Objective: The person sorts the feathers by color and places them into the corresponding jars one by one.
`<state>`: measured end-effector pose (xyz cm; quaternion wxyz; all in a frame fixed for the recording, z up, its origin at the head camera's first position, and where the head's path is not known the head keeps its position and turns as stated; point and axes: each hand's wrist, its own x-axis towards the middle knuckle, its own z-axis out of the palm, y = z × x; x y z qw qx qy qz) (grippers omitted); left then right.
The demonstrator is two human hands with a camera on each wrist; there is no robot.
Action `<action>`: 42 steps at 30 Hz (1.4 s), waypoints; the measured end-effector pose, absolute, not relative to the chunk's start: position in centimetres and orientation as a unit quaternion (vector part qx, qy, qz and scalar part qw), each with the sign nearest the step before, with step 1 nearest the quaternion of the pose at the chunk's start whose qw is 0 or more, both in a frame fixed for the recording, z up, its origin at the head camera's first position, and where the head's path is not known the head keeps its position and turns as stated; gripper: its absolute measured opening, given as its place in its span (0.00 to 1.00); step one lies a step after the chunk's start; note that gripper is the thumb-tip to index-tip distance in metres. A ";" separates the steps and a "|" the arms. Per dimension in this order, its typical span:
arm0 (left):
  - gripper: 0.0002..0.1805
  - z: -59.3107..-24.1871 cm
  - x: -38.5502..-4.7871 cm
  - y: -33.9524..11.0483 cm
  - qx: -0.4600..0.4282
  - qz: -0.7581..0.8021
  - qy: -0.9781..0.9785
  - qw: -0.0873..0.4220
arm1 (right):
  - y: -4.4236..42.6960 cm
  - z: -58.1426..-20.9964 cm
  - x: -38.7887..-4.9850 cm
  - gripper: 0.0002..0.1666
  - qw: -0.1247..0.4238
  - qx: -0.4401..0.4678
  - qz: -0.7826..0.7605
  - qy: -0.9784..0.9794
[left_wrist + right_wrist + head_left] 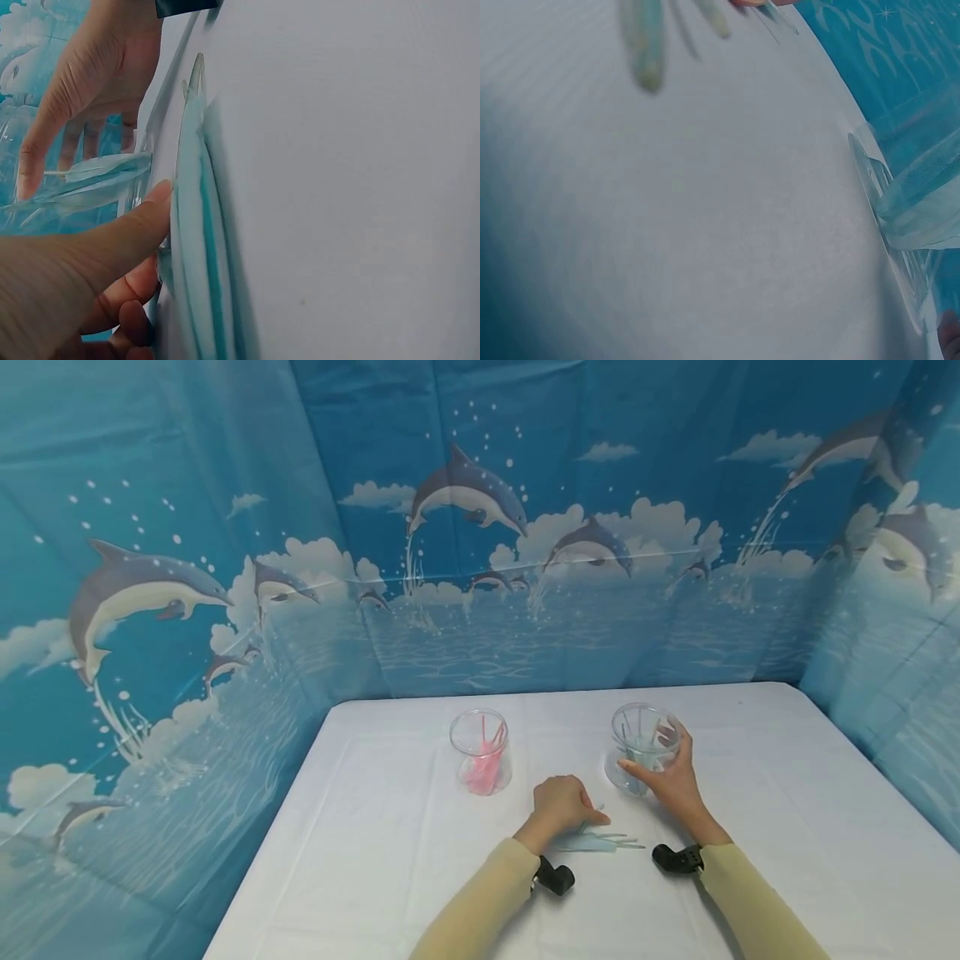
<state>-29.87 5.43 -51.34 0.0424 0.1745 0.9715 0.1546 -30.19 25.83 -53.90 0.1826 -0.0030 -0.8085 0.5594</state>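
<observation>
My left hand [564,802] is low over a small pile of blue cocktail umbrellas [592,842], folded paper on thin sticks, lying on the table. Its thumb and fingers pinch one at the pile, mostly hidden by the hand. In the left wrist view, a folded blue umbrella [201,247] lies just beside the thumb. To the right, my right hand [677,781] grips a clear plastic jar [626,777] around its side, thumb toward me. A few blue umbrellas stand in that jar; one [97,180] shows through its wall.
Left of the hands stands another clear jar [461,745], holding pink cocktail umbrellas [486,768]. Both jars are on a white-covered table [360,827]. A blue dolphin-print curtain [465,635] hangs behind the table and along its sides.
</observation>
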 end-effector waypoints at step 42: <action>0.13 -40.1 -35.3 10.2 0.235 0.657 0.687 -0.201 | 25.8 -53.8 -30.3 0.66 0.181 0.002 0.570 -0.802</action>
